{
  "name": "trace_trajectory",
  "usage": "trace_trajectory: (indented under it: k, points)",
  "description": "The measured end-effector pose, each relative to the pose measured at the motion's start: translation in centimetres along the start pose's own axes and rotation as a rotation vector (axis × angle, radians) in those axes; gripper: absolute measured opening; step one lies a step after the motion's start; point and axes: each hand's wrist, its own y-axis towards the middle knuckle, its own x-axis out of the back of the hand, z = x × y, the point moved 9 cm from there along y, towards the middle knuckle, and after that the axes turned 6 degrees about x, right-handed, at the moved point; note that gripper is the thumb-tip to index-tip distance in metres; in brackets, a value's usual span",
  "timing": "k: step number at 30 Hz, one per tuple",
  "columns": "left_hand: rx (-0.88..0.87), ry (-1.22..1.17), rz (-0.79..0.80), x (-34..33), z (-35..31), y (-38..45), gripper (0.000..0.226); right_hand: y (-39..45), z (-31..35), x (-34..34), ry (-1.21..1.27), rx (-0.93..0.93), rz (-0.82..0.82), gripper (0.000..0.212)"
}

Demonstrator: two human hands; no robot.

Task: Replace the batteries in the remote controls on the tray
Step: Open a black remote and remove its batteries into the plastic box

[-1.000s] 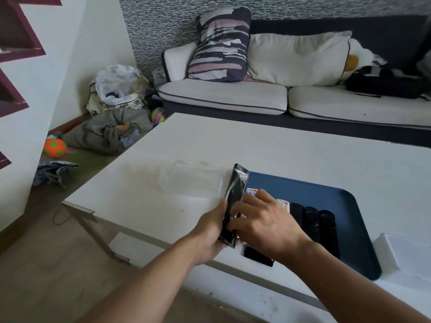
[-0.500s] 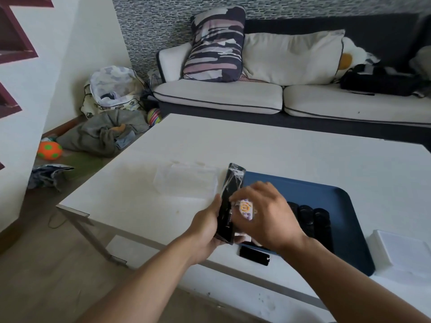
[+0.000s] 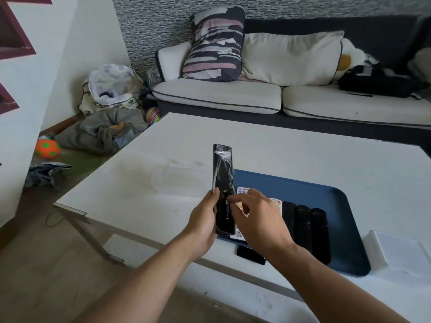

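Remote (image 3: 222, 173): black plastic, glossy, under crinkled clear film. Tray (image 3: 303, 190): blue plastic, matt, smooth. Bench (image 3: 279, 155): white, smooth, matt, faintly stained. Sofa (image 3: 217, 95): pale cloth.

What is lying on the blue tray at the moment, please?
On the blue tray lie three black remotes side by side, plus printed packaging partly covered by the right hand. Anything beneath that hand is hidden.

We see a white table (image 3: 279, 148) carrying a blue tray (image 3: 303, 190) near its front edge, a white box (image 3: 396, 252) just right of the tray, a small black cover (image 3: 250, 254) at the front edge, and a clear plastic sheet (image 3: 182, 180) left of the tray.
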Motion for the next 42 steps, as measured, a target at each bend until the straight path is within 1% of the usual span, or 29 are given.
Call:
trace_trajectory:
  k: [4,6,8,11,14,18,22,30,34,36,39,42]
  points:
    - [0.048,-0.100,0.006,0.1,0.3,-0.2,0.046,0.0,0.5,0.2,-0.113,0.080,-0.057,0.020]
    - [0.048,-0.110,-0.001,0.2,0.2,-0.2,0.045,0.0,1.2,0.4,-0.151,0.165,-0.101,0.015]
    - [0.041,-0.091,-0.005,0.4,0.2,-0.1,0.044,0.0,1.4,0.4,-0.160,0.196,-0.111,0.014]
    - [0.020,-0.038,0.020,0.4,0.2,-0.1,0.043,0.2,0.8,-0.1,-0.123,0.133,-0.042,0.015]
    - [-0.023,0.066,0.044,0.2,0.2,-0.3,0.040,0.5,0.0,-0.4,-0.048,0.059,0.015,0.015]
    - [-0.078,0.148,0.061,-0.2,-0.2,-0.7,0.032,0.7,-0.3,-1.0,-0.005,0.054,0.067,0.012]
    - [-0.106,0.188,0.086,-0.4,-0.3,-0.8,0.032,1.0,-0.6,-1.4,0.007,0.050,0.101,0.009]
    - [-0.114,0.196,0.095,-0.6,-0.2,-0.7,0.031,1.1,-0.7,-1.5,0.021,0.018,0.167,0.010]
    - [-0.141,0.202,0.071,-0.3,-0.3,-0.3,0.033,1.0,-1.1,-1.5,0.069,-0.041,0.134,0.005]
    - [-0.160,0.220,0.055,-0.3,-0.4,-0.1,0.034,0.8,-1.5,-1.4,0.124,-0.122,0.087,0.001]
    - [-0.202,0.290,0.026,-0.4,-0.6,0.0,0.034,0.2,-2.4,-1.1,0.227,-0.272,0.006,0.008]
    - [-0.254,0.388,0.005,-0.6,-0.7,-0.1,0.038,-0.1,-2.8,-1.1,0.293,-0.367,-0.015,0.007]
